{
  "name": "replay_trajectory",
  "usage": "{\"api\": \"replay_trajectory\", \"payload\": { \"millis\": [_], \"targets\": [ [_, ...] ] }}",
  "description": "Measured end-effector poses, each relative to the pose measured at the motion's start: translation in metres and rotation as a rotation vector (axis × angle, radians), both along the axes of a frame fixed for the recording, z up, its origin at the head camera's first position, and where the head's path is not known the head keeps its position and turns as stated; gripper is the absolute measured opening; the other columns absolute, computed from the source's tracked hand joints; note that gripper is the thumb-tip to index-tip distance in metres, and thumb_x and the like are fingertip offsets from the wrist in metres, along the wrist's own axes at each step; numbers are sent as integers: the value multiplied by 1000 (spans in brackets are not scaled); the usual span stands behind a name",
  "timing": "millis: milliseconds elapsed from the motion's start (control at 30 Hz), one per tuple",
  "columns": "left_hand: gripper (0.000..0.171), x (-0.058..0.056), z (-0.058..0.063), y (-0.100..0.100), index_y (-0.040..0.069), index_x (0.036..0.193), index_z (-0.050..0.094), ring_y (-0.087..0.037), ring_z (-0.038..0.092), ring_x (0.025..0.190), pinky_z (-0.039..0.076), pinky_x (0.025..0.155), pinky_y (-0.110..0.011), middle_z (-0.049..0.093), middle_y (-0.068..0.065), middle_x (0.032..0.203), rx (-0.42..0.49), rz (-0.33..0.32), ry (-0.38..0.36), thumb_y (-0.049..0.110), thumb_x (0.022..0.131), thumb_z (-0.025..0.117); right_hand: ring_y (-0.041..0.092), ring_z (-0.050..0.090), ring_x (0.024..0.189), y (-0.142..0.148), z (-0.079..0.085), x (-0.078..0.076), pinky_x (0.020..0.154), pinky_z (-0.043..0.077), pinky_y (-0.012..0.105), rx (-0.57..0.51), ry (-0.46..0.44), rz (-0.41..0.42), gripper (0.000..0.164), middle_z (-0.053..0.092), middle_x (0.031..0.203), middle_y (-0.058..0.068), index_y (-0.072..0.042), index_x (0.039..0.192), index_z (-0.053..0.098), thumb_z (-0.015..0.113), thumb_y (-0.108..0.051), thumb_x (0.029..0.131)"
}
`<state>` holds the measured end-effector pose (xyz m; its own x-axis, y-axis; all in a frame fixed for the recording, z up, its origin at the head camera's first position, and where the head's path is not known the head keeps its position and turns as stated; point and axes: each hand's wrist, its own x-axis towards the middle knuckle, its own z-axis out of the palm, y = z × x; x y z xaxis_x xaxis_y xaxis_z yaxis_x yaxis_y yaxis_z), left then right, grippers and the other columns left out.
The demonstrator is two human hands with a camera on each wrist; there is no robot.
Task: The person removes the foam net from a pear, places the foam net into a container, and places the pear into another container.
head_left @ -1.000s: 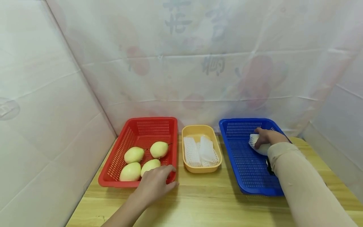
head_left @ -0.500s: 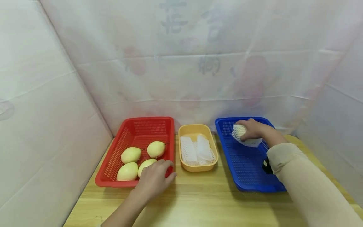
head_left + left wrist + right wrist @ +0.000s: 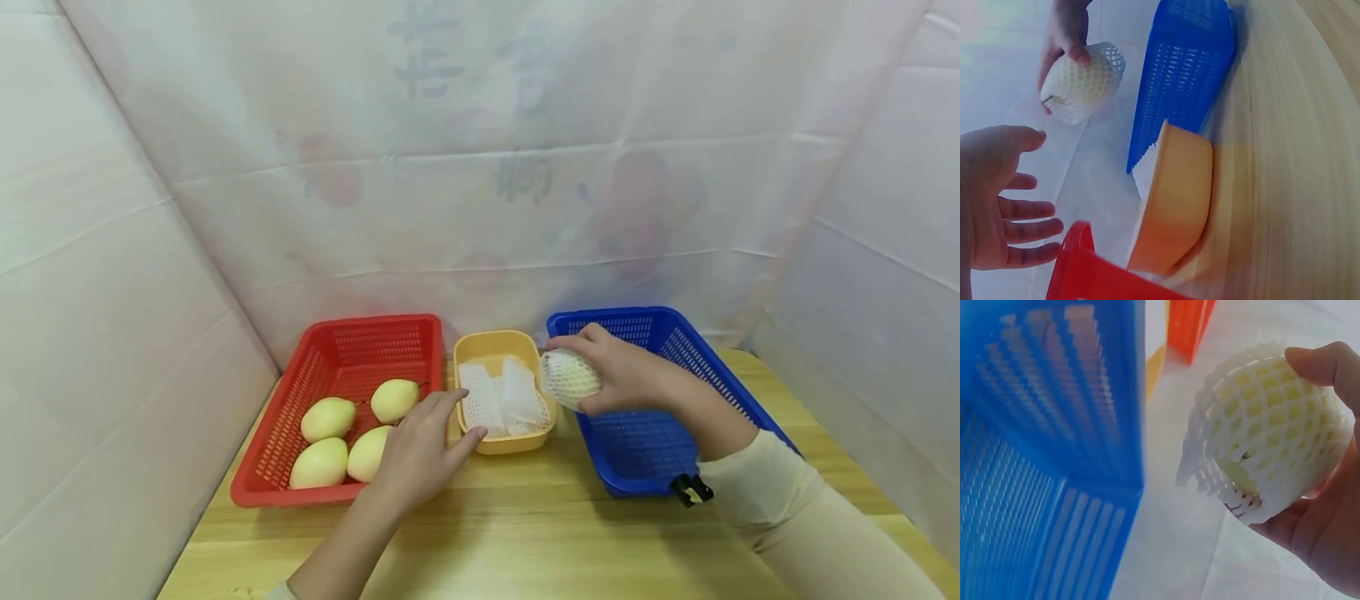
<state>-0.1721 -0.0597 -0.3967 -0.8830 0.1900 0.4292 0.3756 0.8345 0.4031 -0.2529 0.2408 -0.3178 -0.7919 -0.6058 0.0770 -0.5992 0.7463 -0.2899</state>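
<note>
My right hand [image 3: 622, 371] grips a pear [image 3: 570, 379] wrapped in a white foam net [image 3: 1272, 425], held above the left rim of the blue basket [image 3: 645, 450]. In the left wrist view a stem pokes from the wrapped pear [image 3: 1082, 84]. My left hand [image 3: 420, 450] is over the right front of the red basket [image 3: 255, 492], its fingers spread and holding nothing. Several bare yellow pears [image 3: 318, 462] lie in the red basket. White foam nets [image 3: 498, 400] lie in the yellow tray [image 3: 513, 446] between the baskets.
All three containers stand on a wooden table [image 3: 525, 533]. A white printed cloth [image 3: 480, 167] hangs behind them and along the sides. A dark wrist strap mount [image 3: 692, 490] shows below my right wrist.
My right hand has lifted the net-wrapped pear out of the blue basket and brought it left. My left hand has risen slightly and its fingers have spread. The view has shifted right.
</note>
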Motion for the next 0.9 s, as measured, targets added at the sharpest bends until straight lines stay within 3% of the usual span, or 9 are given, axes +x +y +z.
{"api": "replay_trajectory", "payload": {
  "millis": [133,433,600,767,900],
  "targets": [
    [69,-2,3,7,23,143,49,-21,59,119,54,89,-48,56,1,137,126,-32,-103,60,87,63,18,53,87,-10,-5,19,64,50,24,-42,59,42,97,47,118,7,-34,152,34,84,-26,69],
    [77,0,4,23,34,149,36,-21,55,124,55,80,-28,47,10,144,480,-233,-305,57,84,69,13,54,88,-27,-25,49,64,51,20,-240,97,97,102,45,123,3,-35,154,27,85,-27,70],
    [75,4,1,23,42,148,33,-21,51,129,55,86,-31,42,10,149,604,-313,-362,49,86,72,16,55,93,-41,-41,57,65,54,22,-369,78,132,103,43,132,4,-31,155,28,84,-24,69],
    [77,8,-2,24,44,148,31,-24,63,104,57,76,-32,49,3,141,663,-329,-421,44,85,75,17,54,96,-54,-54,62,67,54,23,-428,62,133,103,43,138,3,-32,155,28,84,-24,68],
    [75,10,-4,26,45,145,36,-20,64,94,57,72,-32,55,-4,127,706,-327,-427,42,82,78,14,54,100,-63,-61,65,74,55,26,-437,113,151,104,46,137,1,-29,155,29,84,-24,67]
  ]
}}
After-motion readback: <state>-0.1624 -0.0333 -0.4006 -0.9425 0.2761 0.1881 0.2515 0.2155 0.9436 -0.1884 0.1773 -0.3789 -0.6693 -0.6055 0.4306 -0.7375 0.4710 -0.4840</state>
